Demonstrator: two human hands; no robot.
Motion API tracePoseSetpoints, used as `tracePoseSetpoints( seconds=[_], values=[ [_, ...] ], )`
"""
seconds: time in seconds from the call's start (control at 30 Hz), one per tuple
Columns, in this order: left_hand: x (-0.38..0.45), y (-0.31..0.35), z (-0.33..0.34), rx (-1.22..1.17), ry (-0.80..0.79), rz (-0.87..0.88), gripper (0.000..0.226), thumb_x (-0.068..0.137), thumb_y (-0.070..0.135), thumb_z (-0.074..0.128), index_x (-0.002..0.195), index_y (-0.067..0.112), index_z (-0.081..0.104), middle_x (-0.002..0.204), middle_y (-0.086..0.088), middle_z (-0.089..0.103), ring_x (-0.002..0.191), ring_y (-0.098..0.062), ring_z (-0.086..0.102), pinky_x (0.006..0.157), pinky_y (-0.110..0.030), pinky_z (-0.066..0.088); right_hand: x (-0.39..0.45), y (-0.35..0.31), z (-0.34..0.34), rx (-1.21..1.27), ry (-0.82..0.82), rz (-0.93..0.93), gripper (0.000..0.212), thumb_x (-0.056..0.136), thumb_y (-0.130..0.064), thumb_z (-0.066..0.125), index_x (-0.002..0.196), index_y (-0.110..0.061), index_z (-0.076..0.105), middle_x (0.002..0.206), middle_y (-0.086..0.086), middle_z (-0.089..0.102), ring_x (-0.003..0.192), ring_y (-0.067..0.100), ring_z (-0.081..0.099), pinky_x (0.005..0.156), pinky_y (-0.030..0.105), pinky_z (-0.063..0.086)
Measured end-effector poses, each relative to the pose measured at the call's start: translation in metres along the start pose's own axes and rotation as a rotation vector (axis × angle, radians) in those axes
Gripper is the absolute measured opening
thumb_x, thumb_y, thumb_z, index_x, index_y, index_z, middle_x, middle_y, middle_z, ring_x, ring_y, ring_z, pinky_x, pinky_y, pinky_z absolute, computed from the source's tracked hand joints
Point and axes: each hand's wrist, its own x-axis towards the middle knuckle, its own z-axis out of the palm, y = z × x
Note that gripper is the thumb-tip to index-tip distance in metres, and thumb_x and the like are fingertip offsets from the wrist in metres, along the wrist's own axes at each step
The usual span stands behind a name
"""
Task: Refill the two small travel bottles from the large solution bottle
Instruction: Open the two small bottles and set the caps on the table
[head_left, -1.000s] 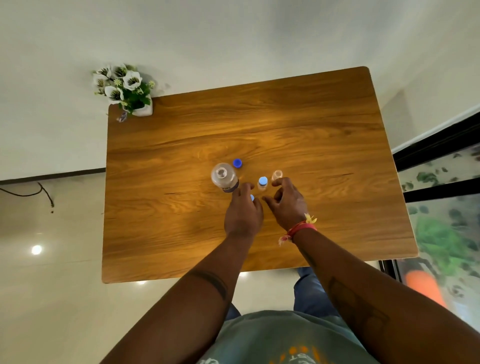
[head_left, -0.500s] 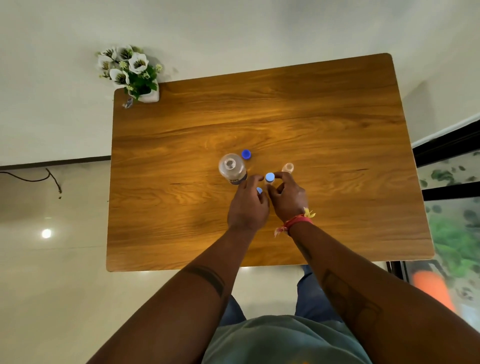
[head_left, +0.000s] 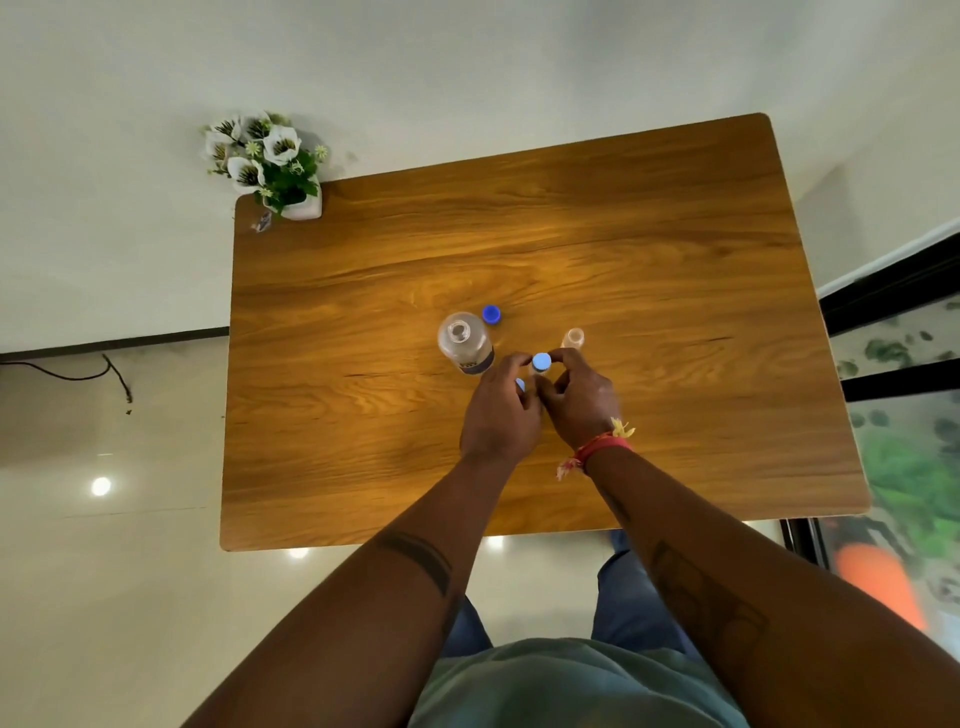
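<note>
The large clear solution bottle (head_left: 464, 340) stands open near the middle of the wooden table (head_left: 623, 249), its dark blue cap (head_left: 491, 314) lying just behind it. One small travel bottle with a light blue cap (head_left: 541, 362) stands between my hands. My right hand (head_left: 579, 397) curls its fingers and thumb round that bottle. My left hand (head_left: 501, 410) grips it from the left side. A second light blue cap (head_left: 520, 385) peeks out by my left fingers. The other small travel bottle (head_left: 573, 338) stands uncapped just behind my right hand.
A white pot of white artificial flowers (head_left: 270, 166) stands on the table's far left corner. A dark window frame (head_left: 893, 291) runs along the right. A cable (head_left: 78, 374) lies on the floor at the left.
Both hands have closed in round the capped small bottle; a second ago they were apart in front of it. The view has shifted slightly.
</note>
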Motion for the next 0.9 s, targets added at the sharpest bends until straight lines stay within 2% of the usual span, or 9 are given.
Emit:
tracePoseSetpoints(
  seconds=[0.07,0.17,0.33,0.4,0.5,0.6,0.73,0.83,0.9],
  values=[
    [-0.003,0.004,-0.005,0.010,0.015,0.004,0.045,0.095,0.019,0.061,0.139,0.026,0.052,0.111,-0.002,0.069,0.099,-0.018,0.065,0.078,-0.030,0.053,-0.004,-0.001,-0.003,-0.008,0.016,-0.026,0.031,0.089,-0.038,0.068,0.117,-0.027,0.060,0.074,-0.005,0.060,0.068,0.014,0.057,0.055,0.025,0.035],
    [-0.011,0.015,-0.019,-0.009,0.047,-0.010,0.039,0.096,0.023,0.060,0.135,0.025,0.055,0.111,0.000,0.067,0.096,-0.015,0.063,0.079,-0.034,0.055,-0.013,-0.006,-0.013,-0.027,0.061,-0.076,0.036,0.086,-0.044,0.069,0.115,-0.025,0.059,0.076,-0.006,0.059,0.070,0.013,0.057,0.061,0.026,0.037],
    [-0.014,0.035,-0.051,0.000,0.093,0.114,0.033,0.098,0.029,0.058,0.130,0.022,0.060,0.112,0.003,0.067,0.095,-0.012,0.063,0.080,-0.033,0.054,-0.030,-0.026,-0.035,-0.035,0.131,-0.226,0.042,0.085,-0.047,0.068,0.112,-0.016,0.059,0.101,0.000,0.066,0.088,0.021,0.065,0.070,0.029,0.047],
    [-0.007,0.044,-0.065,-0.013,0.076,0.173,0.035,0.098,0.032,0.058,0.131,0.021,0.059,0.110,0.004,0.065,0.092,-0.010,0.062,0.078,-0.031,0.053,-0.031,-0.041,-0.047,-0.004,0.087,-0.180,0.041,0.086,-0.047,0.069,0.114,-0.020,0.054,0.112,-0.002,0.068,0.089,0.022,0.068,0.069,0.030,0.049],
    [0.003,0.059,-0.089,-0.013,0.042,0.232,0.040,0.097,0.033,0.062,0.135,0.026,0.057,0.099,0.008,0.056,0.082,-0.008,0.052,0.073,-0.026,0.046,-0.030,-0.066,-0.063,0.011,0.050,-0.160,0.036,0.087,-0.049,0.067,0.110,-0.028,0.048,0.111,-0.005,0.070,0.090,0.018,0.071,0.071,0.035,0.056],
    [0.007,0.075,-0.106,-0.001,0.056,0.282,0.040,0.097,0.033,0.062,0.136,0.033,0.056,0.104,0.008,0.057,0.088,-0.007,0.053,0.078,-0.027,0.048,-0.026,-0.087,-0.078,-0.011,0.032,-0.227,0.034,0.090,-0.046,0.065,0.116,-0.032,0.048,0.110,-0.011,0.069,0.089,0.015,0.072,0.072,0.037,0.058],
    [0.010,0.096,-0.123,-0.048,0.085,0.308,0.032,0.100,0.031,0.059,0.132,0.031,0.056,0.113,0.007,0.063,0.096,-0.011,0.058,0.078,-0.028,0.049,-0.021,-0.111,-0.099,-0.070,-0.017,-0.349,0.042,0.093,-0.038,0.063,0.134,-0.034,0.051,0.117,-0.011,0.069,0.096,0.009,0.070,0.073,0.030,0.056],
    [0.014,0.103,-0.133,-0.012,0.093,0.374,0.035,0.103,0.027,0.055,0.137,0.027,0.054,0.130,0.003,0.063,0.111,-0.015,0.060,0.089,-0.030,0.050,-0.014,-0.121,-0.106,-0.106,-0.003,-0.422,0.037,0.095,-0.036,0.061,0.131,-0.030,0.056,0.114,-0.007,0.068,0.095,0.012,0.068,0.073,0.031,0.056],
    [0.017,0.105,-0.137,0.010,0.107,0.386,0.033,0.104,0.024,0.053,0.137,0.024,0.055,0.133,0.002,0.062,0.114,-0.018,0.060,0.090,-0.031,0.050,-0.010,-0.126,-0.109,-0.123,0.004,-0.445,0.038,0.094,-0.036,0.061,0.131,-0.028,0.057,0.115,-0.006,0.067,0.092,0.013,0.067,0.075,0.033,0.056]
  ],
)
